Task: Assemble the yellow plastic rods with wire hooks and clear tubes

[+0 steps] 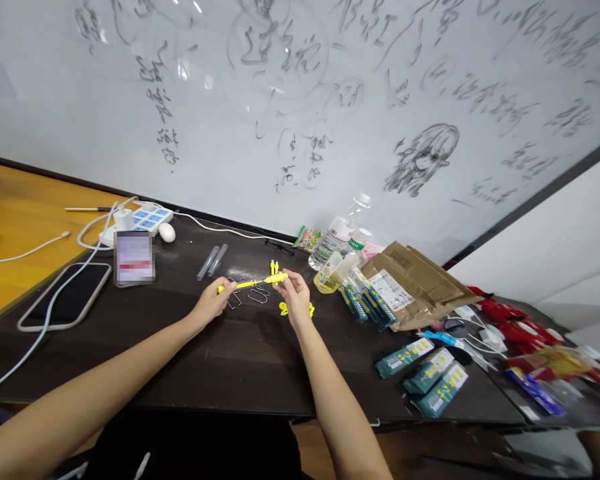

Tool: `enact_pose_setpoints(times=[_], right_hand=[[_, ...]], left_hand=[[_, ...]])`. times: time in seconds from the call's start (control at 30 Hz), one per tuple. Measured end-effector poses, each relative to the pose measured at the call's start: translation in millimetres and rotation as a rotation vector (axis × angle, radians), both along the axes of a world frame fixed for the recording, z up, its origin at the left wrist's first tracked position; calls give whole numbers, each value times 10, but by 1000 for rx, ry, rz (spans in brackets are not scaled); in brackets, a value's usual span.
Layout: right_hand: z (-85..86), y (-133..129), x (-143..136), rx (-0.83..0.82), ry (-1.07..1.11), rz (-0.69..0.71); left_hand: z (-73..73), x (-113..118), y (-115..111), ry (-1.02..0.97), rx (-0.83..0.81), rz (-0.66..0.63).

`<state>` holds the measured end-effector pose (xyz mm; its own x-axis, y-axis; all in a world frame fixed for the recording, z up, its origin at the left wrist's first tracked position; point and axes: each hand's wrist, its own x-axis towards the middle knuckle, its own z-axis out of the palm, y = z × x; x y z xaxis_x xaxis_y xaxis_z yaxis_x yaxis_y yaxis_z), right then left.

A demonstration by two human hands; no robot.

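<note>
A slim yellow rod-shaped tool [247,285] with a short dark or metallic stretch along it is held level between my hands, above the dark table. My left hand [213,301] pinches its thin left end. Around its thicker right end my right hand [295,293] closes with thumb and fingers. Its exact kind cannot be made out. Behind it stand or lie small yellow pieces [274,267]. More yellow parts [283,308] show by my right hand, partly covered by it. Bent metal wire loops [259,295] lie beneath the tool. Two clear tubes [217,260] rest farther back, left of centre.
Several green boxes [403,357], a cardboard package [415,283] and plastic bottles [330,241] occupy the right. On the left are a phone [65,297], a pixelated upright item [135,260], a power strip [153,217] and cables. A whiteboard [205,133] rises behind.
</note>
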<state>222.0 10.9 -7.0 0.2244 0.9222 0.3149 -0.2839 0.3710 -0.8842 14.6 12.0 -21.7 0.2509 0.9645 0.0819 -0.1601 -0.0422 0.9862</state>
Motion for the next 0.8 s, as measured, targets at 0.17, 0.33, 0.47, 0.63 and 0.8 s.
enact_pose_setpoints(times=[0.17, 0.33, 0.47, 0.63, 0.8], right_hand=[[-2, -2, -5, 26, -22, -28], [33, -31, -8, 56, -74, -36], [54, -49, -22, 29, -33, -16], [48, -46, -35, -20, 57, 11], [36, -44, -46, -24, 120, 18]], left_hand=[[35, 0, -25, -4, -10, -2], [55, 5, -28, -14, -11, -3], [61, -2, -28, -18, -7, 1], [69, -15, -27, -18, 12, 9], [79, -16, -30, -15, 9, 4]])
